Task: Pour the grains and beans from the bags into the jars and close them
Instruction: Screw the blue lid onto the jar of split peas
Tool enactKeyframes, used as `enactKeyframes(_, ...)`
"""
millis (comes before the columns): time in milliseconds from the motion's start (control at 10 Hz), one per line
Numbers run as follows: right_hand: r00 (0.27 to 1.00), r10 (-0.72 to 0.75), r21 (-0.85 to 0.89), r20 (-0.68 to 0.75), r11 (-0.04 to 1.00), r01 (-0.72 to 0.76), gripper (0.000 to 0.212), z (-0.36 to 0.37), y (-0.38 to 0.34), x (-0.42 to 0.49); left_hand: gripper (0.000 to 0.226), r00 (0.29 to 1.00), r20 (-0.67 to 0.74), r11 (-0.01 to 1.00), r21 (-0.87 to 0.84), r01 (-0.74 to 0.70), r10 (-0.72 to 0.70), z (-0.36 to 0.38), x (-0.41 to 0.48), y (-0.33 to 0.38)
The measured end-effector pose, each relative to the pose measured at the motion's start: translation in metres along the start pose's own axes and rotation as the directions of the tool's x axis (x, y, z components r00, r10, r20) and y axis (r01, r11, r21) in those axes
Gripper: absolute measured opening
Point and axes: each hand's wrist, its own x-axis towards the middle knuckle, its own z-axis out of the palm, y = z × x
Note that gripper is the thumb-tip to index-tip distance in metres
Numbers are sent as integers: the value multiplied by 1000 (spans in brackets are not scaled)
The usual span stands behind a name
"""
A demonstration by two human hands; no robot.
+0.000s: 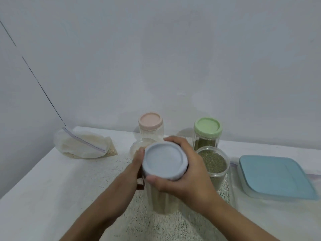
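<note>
Right hand [184, 173] wrapped around blue lid [165, 160], likely for twisting shut. Left hand [137, 164] clasping jar [161, 199], steadying it.

I can't see most of the open tub [139, 148] behind my left hand [137, 164]; my right hand [184, 173] covers the jar [161, 197] wall, and the blue-lidded box [276, 176] is cut off at right

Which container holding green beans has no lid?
The short round tub, right of the hands, is open on top. The taller jar behind it has a green lid.
</note>
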Motion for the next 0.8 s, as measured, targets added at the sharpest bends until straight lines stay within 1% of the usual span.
enactKeyframes(100,1000,-6,27,-9,1000,6,74,-14,-24,26,74,1000,14,996,82,-28,27,-4,17,46)
enactKeyframes(200,999,-24,-17,-48,1000,23,77,-25,-39,55,77,995,49,991,97,-92,88,-15,37,68)
enactKeyframes(300,990,-76,-101,-118,993,64,80,-36,-45,86,84,990,64,977,166,-134,125,-15,52,111)
enactKeyframes(400,977,-140,-228,-163,969,100,81,-48,-42,113,70,978,79,945,254,-206,192,-13,72,137)
enactKeyframes(500,977,-148,-318,-156,944,92,86,-56,-32,131,59,953,68,866,401,-298,296,-14,94,148)
enactKeyframes(600,981,-125,-380,-151,923,59,90,-60,-16,148,59,937,104,815,467,-343,334,-19,123,142)
enactKeyframes(700,989,-90,-499,-116,866,20,99,-63,1,159,70,934,175,803,477,-357,311,-24,148,133)
enactKeyframes(800,996,-49,-601,-71,799,-3,104,-66,23,168,70,927,242,734,567,-374,286,-27,172,121)
